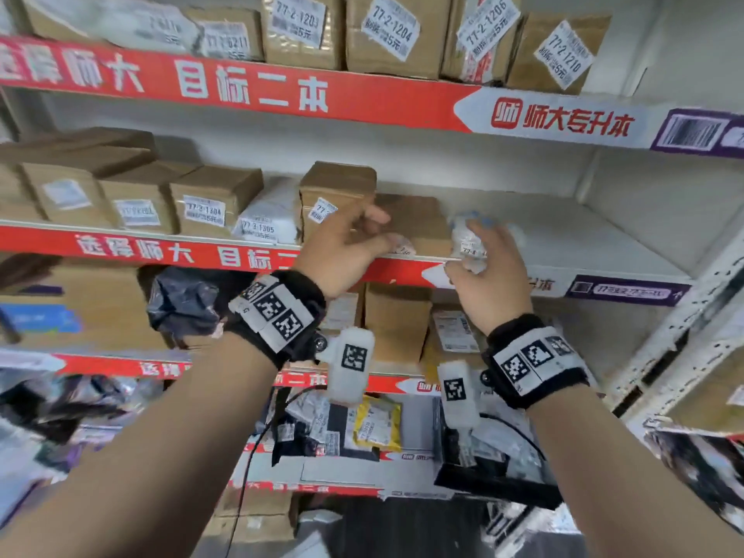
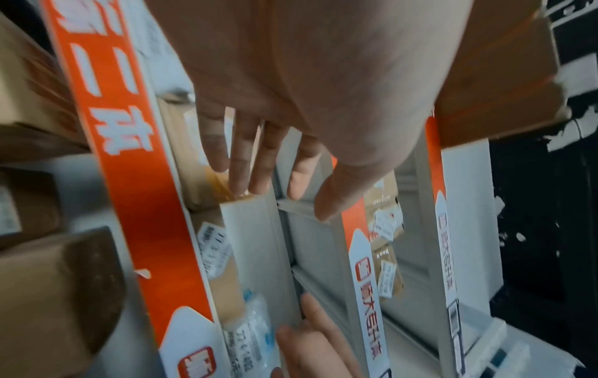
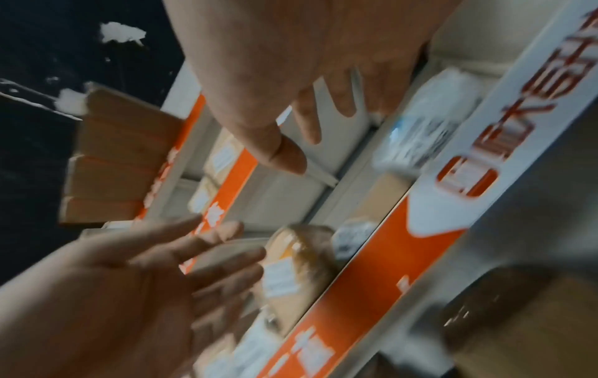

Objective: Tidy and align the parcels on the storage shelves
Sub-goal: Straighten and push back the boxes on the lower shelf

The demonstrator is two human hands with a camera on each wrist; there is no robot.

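White shelving, red edge strips. Left hand (image 1: pixel 342 245) open beside low brown box (image 1: pixel 414 223), squaring it at shelf front edge (image 1: pixel 422 258); right hand (image 1: pixel 489 275) loose, steadying white bubble-wrap parcel (image 1: pixel 469 241) alongside.

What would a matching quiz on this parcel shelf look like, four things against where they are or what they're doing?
Things:
1. left hand
2. right hand
3. white bag labelled 1305
4. box labelled 1204

Places or states:
A. on the top shelf
B. fingers spread, in front of the brown boxes on the middle shelf
C. at a small white packet on the middle shelf's front edge
D. lying between brown boxes on the middle shelf

Pairs: 1-B, 2-C, 3-D, 4-A
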